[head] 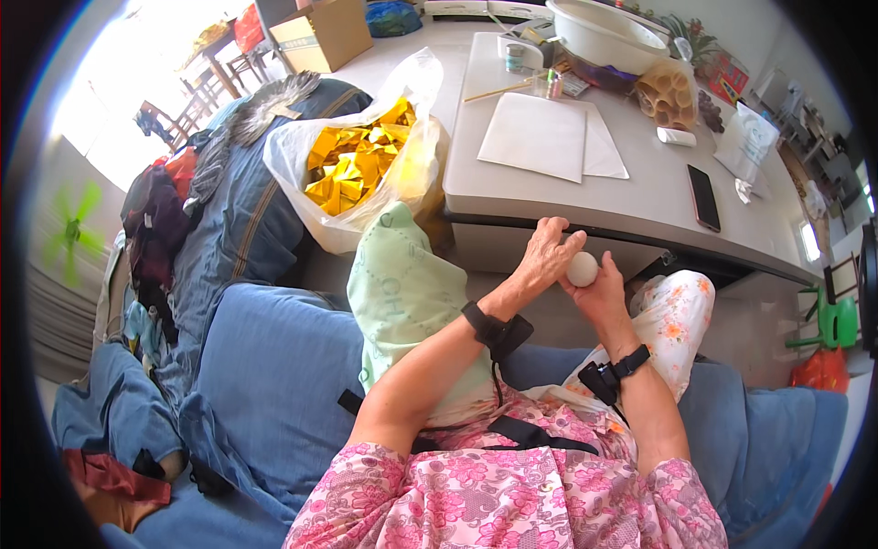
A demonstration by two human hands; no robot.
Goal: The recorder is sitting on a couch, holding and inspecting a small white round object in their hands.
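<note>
Between my two hands, over the gap in front of the table, is a small round whitish ball (582, 269). My right hand (603, 291) cups it from below and the right, the thumb raised beside it. My left hand (545, 254) reaches in from the left, its fingers bent close to the top of the ball; whether they press on it cannot be told. A light green cloth (405, 295) covers my left knee. White sheets (535, 136) lie on the table (638, 195) beyond my hands. Left of the table stands a plastic bag (302, 147) of folded gold paper (357, 165).
A smartphone (704, 197), a white roll (676, 136), a bag of cardboard tubes (667, 92) and a white basin (607, 34) rest on the table. Blue covered sofa cushions (281, 343) surround me. A green plastic stool (838, 319) stands at the right.
</note>
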